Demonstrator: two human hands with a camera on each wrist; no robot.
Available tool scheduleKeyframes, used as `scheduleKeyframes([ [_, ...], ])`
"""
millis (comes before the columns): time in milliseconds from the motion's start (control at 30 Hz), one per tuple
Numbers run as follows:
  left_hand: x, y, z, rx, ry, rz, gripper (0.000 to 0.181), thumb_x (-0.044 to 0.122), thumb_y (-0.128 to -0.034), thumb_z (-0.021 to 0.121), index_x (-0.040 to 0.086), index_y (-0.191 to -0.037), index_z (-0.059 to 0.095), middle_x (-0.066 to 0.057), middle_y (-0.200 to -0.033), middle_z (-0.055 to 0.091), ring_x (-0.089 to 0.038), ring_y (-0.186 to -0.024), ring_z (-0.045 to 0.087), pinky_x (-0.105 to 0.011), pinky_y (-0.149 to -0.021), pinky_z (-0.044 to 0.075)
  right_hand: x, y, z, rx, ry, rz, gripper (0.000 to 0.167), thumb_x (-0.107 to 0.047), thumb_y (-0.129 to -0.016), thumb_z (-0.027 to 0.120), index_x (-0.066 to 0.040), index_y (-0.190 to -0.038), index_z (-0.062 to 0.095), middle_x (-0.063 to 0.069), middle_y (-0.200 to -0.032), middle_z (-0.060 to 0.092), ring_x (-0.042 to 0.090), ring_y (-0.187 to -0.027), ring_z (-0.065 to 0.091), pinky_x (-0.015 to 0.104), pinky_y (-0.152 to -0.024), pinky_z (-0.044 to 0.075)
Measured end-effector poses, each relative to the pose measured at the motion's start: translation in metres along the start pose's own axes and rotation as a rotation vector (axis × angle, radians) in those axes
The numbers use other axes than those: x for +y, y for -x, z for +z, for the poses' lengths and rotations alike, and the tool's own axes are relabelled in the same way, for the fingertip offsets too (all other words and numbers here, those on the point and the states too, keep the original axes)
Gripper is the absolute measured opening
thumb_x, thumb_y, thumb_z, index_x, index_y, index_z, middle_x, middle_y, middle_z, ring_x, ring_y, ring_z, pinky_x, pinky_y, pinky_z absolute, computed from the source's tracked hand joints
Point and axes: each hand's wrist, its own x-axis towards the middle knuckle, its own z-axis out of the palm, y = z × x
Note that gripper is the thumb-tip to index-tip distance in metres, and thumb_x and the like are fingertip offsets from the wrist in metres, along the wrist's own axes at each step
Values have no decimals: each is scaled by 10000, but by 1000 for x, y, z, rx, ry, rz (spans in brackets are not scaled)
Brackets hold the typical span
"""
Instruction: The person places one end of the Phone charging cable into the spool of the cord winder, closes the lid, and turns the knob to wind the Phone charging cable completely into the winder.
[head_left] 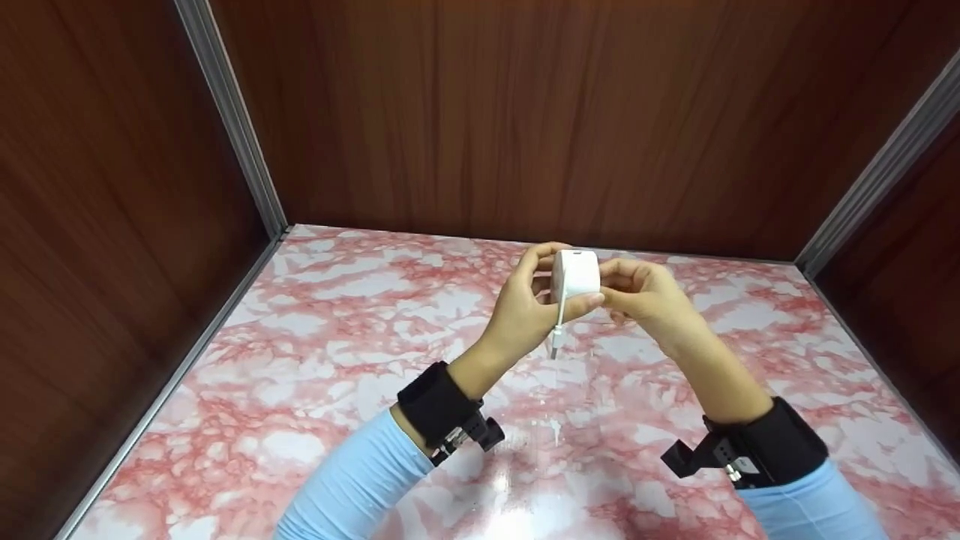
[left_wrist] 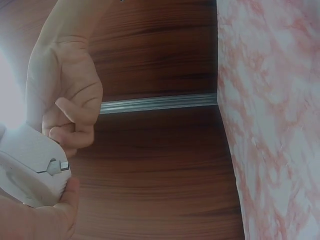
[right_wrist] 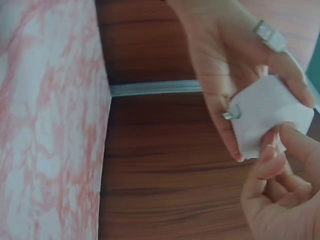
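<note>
I am watching a white box (head_left: 581,274) being held slightly right of centre.
The left hand (head_left: 523,304) is gripping it between thumb and fingers; the right hand (head_left: 651,294) is pinching its right side.

From head height, the tabletop (head_left: 315,360) is viewed forward and downward; in both wrist views, turned sideways, the same white device (right_wrist: 261,110) is seen closer.
</note>
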Motion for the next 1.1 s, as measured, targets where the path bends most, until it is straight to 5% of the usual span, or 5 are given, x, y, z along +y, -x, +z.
scheduleKeyframes([
  [167,1,-1,0,-5,18,0,618,120,-773,800,119,-1300,477,-104,-1196,535,-180,-983,607,-315,-893,498,10,-3,7,206,163,-294,155,119,-793,683,-34,-770,669,-123,-735,634,28,-683,527,156,-554,448],
  [367,3,-1,0,-23,41,16,633,90,-771,796,90,-1311,466,-121,-1197,527,-194,-982,608,-278,-857,513,24,-12,9,338,384,-880,229,198,-692,706,-9,-632,627,0,-726,640,92,-780,496,160,-633,395],
  [667,4,0,2,-40,35,21,642,77,-768,801,89,-1315,466,-123,-1193,534,-179,-973,603,-264,-853,513,26,-23,13,591,609,-1579,396,-125,-868,714,-25,-512,575,98,-629,632,270,-573,478,334,-506,387],
  [867,3,0,1,-31,26,18,627,90,-764,806,94,-1299,479,-115,-1176,542,-171,-953,609,-261,-826,521,30,-20,5,448,557,-1336,318,-86,-859,711,-25,-562,615,107,-688,640,233,-661,503,257,-595,409],
  [1100,3,-2,0,-13,36,19,620,72,-769,796,74,-1298,473,-129,-1173,536,-187,-959,616,-278,-840,522,17,-4,-9,-13,39,-439,48,87,-876,619,48,-903,628,39,-804,619,57,-701,562,155,-570,471],
])
